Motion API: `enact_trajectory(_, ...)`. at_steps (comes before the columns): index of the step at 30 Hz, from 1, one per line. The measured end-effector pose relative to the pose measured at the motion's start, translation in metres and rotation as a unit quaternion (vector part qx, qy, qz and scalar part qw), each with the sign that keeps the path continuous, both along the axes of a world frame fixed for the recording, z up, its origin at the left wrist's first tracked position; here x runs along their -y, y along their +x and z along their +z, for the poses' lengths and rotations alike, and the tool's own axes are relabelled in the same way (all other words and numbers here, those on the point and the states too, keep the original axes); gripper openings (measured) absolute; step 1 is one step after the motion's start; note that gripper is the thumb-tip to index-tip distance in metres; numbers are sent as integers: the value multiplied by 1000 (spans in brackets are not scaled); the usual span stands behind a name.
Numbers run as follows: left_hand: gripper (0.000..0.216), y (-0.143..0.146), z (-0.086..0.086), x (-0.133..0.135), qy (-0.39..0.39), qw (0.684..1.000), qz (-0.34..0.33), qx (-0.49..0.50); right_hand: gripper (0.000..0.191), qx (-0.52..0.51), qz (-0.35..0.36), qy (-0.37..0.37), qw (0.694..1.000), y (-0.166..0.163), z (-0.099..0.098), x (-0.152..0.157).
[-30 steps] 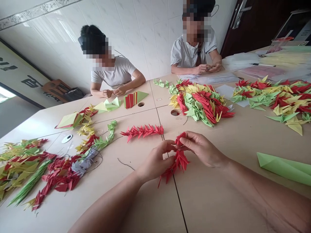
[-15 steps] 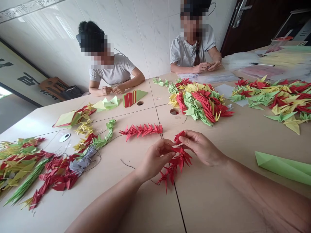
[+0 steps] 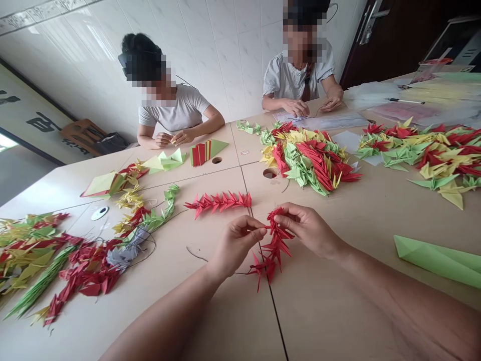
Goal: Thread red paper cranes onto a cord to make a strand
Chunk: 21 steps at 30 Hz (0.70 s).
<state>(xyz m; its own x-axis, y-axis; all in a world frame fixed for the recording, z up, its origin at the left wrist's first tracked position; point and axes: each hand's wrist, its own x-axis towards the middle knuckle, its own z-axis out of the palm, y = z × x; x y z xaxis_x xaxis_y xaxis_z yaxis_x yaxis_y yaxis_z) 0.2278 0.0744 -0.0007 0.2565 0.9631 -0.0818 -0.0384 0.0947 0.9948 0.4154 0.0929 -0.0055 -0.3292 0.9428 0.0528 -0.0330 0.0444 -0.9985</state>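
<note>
My left hand (image 3: 235, 243) and my right hand (image 3: 306, 228) meet over the middle of the beige table (image 3: 338, 301). Both pinch the top of a string of red paper cranes (image 3: 272, 248) that hangs down between them to the table top. The left fingertips press together at the string's upper end. The right fingers curl round the topmost red crane. A finished row of red cranes (image 3: 220, 201) lies flat just beyond my hands. A thin thread (image 3: 195, 254) trails on the table left of the string.
A heap of red, green and yellow cranes (image 3: 310, 158) lies ahead, another heap (image 3: 424, 148) at the right. Strung cranes (image 3: 56, 260) cover the left side. A folded green paper (image 3: 438, 258) lies at the right. Two other people (image 3: 169, 108) (image 3: 300, 75) sit across the table, hands busy.
The red crane string has swung and straightened to hang lower between my hands. My left fingertips closed toward the right hand. The far person's hands moved apart.
</note>
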Motion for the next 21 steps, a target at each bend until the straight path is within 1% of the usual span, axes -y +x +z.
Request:
enact_trajectory(2,19,-1,0,-1,-45,998,2,44,31,8,-6,19,1000,0,0,1)
enact_trajectory(5,19,-2,1,-1,-115,985,9,125,31,23,-14,53,998,-1,0,1)
enact_trajectory(8,20,-2,0,-2,-153,975,10,162,27,51,-23,113,992,-1,-2,2)
enact_trajectory(10,22,0,0,-1,-147,978,5,150,26,69,-23,142,987,-1,-3,2)
enact_trajectory(15,27,3,-1,2,-74,994,-16,75,26,100,-29,166,981,0,-5,3)
enact_trajectory(18,29,3,-1,3,-38,999,-6,29,26,108,-26,176,978,-1,-5,3)
enact_trajectory(21,30,2,0,4,-11,1000,6,6,24,109,-24,176,978,-1,-6,3)
